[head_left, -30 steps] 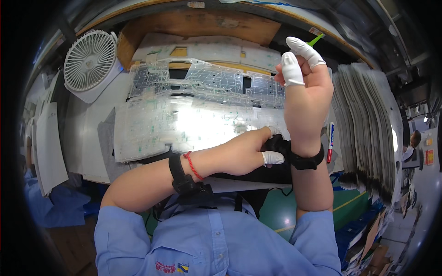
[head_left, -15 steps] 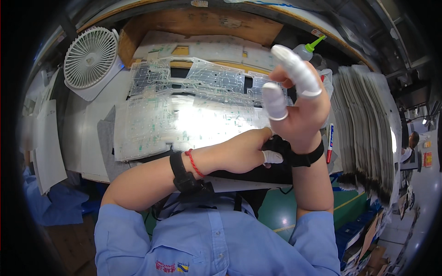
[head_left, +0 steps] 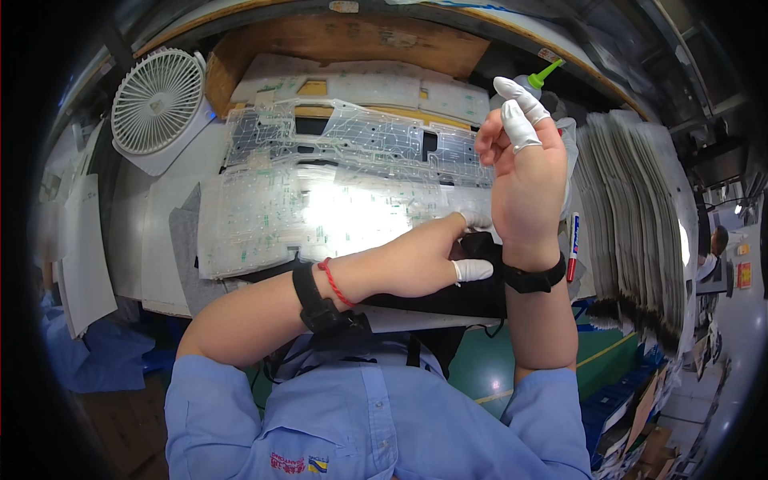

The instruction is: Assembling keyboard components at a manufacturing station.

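Note:
My right hand (head_left: 526,180) is raised upright over the bench with nothing in it. White finger cots cover two of its fingertips, and the fingers are loosely apart. A black wrist strap (head_left: 532,280) circles its wrist. My left hand (head_left: 432,256) reaches across and pinches this strap between a cot-covered thumb and forefinger. My left wrist carries its own black strap (head_left: 314,298) and a red cord. Clear membrane circuit sheets (head_left: 320,200) lie on the lit bench beneath both hands.
A small white fan (head_left: 156,104) stands at the back left. A tall stack of grey sheets (head_left: 640,208) fills the right side. A green-tipped bottle (head_left: 538,80) sits behind my right hand, and a red and blue marker (head_left: 573,244) lies beside my right wrist. Another person is at the far right.
My right hand's fingers tilted left and spread, then came back upright. My left hand stayed at the right wrist strap.

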Available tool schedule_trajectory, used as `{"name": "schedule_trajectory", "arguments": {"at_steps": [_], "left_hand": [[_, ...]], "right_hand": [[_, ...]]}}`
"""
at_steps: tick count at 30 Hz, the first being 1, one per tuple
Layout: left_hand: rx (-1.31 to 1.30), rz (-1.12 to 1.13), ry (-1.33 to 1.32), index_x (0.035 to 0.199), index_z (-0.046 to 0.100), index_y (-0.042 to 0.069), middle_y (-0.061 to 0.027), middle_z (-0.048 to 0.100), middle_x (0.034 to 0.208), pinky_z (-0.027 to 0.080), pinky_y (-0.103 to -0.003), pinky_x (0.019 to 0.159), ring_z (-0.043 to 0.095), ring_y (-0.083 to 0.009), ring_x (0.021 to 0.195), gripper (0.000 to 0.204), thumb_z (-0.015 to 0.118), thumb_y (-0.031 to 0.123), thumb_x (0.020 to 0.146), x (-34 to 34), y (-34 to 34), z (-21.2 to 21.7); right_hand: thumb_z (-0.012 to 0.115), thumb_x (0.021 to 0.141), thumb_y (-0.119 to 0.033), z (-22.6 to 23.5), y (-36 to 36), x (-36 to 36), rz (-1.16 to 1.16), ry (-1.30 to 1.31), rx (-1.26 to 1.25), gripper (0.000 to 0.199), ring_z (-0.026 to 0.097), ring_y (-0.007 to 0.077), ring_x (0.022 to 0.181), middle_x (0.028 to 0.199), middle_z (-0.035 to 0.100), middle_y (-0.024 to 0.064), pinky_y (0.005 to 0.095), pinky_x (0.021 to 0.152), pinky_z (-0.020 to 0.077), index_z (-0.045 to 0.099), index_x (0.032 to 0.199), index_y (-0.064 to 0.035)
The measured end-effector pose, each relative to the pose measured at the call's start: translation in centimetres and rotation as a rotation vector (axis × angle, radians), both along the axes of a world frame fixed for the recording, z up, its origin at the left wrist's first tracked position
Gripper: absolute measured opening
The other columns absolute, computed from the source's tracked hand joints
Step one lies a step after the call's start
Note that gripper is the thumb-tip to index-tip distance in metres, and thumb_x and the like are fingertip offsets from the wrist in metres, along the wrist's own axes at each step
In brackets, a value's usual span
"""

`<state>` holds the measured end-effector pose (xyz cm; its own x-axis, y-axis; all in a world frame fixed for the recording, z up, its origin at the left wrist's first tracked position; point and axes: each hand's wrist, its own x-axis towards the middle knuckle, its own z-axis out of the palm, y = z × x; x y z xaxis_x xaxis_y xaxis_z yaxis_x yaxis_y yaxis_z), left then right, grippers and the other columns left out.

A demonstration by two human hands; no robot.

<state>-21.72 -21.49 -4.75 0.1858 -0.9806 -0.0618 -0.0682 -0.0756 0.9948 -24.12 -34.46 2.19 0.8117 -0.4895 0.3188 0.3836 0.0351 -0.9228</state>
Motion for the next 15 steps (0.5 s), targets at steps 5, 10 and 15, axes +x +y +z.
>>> {"name": "schedule_trajectory", "arguments": {"at_steps": [5,10,15], "left_hand": [[-0.115,0.44,0.231,0.13,0.044,0.002,-0.0082,0.057,0.116,0.047,-0.023,0.075,0.057,-0.0117,0.09,0.038,0.048,0.02,0.097,2.6,2.1,4.1],[-0.561,0.857,0.156,0.122,0.051,0.003,-0.0099,0.059,0.112,0.046,-0.022,0.072,0.059,-0.0127,0.086,0.03,0.048,0.018,0.097,6.8,4.0,8.2],[-0.681,0.953,0.064,0.119,0.053,0.004,-0.0091,0.06,0.109,0.045,-0.021,0.071,0.06,-0.0119,0.083,0.027,0.051,0.016,0.095,7.4,3.2,8.6]], "right_hand": [[0.053,0.092,-0.012,-0.3,-1.0,-1.0,0.034,0.072,0.091,0.025,0.054,0.0076,0.069,0.083,0.061,0.0028,0.0191,0.059,0.0421,0.057,0.115,-0.002],[0.065,0.086,-0.014,-1.6,4.9,-3.7,0.343,0.551,0.017,0.036,0.056,0.0076,0.074,0.085,0.062,0.0044,0.0204,0.063,0.0458,0.055,0.116,0.0022],[0.077,0.074,-0.035,-4.7,11.5,-5.5,0.566,0.454,-0.199,0.053,0.056,0.0127,0.063,0.078,0.061,0.0113,0.0283,0.061,0.0493,0.056,0.1,0.0065]]}}
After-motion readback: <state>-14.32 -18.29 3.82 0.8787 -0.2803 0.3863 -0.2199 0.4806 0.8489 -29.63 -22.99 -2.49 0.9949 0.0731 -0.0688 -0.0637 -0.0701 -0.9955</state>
